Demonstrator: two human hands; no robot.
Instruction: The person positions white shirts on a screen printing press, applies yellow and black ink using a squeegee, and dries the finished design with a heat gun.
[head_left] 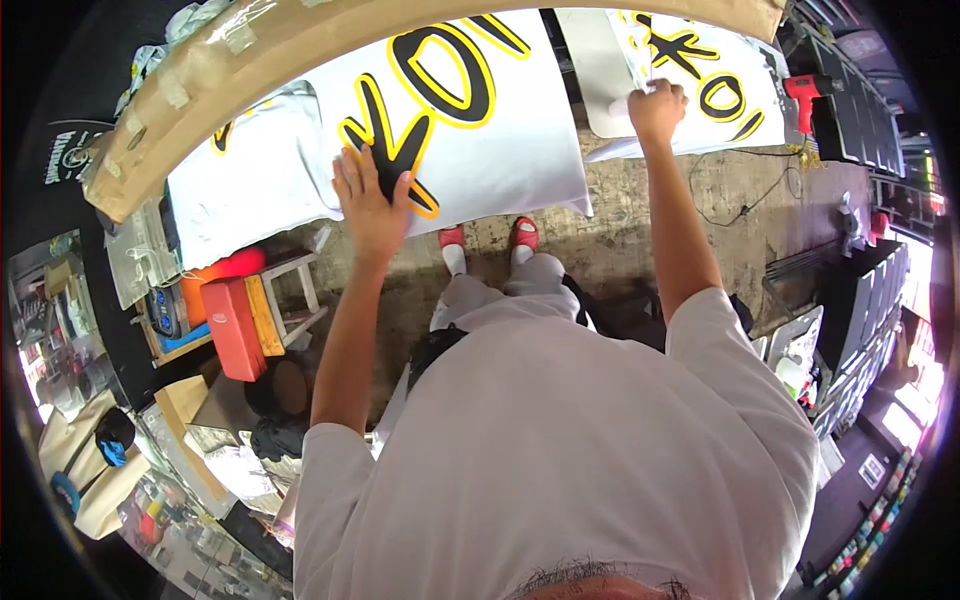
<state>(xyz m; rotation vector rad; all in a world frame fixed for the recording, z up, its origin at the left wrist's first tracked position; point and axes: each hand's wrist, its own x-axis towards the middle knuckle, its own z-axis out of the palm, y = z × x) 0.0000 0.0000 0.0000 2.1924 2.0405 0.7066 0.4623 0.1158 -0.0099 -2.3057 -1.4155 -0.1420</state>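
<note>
My left hand (372, 205) lies flat, fingers spread, on a white printed T-shirt (530, 140). Its large black lettering has a yellow outline, and the fingertips touch the print. To the right is a second white printed shirt (690, 125) with similar lettering. At its left side my right hand (657, 110) is closed, with white fabric at the fingertips; exactly what is pinched is partly hidden by the fingers. A pale flat board (597, 75) shows bare beside that hand, between the two shirts.
A curved brown cardboard-like bar (210, 65) with tape crosses above the shirts. A red heat gun (802, 95) sits at the far right, near a cable (745, 212) on the floor. At left stand a red box (232, 325) and a wooden stool (290, 295).
</note>
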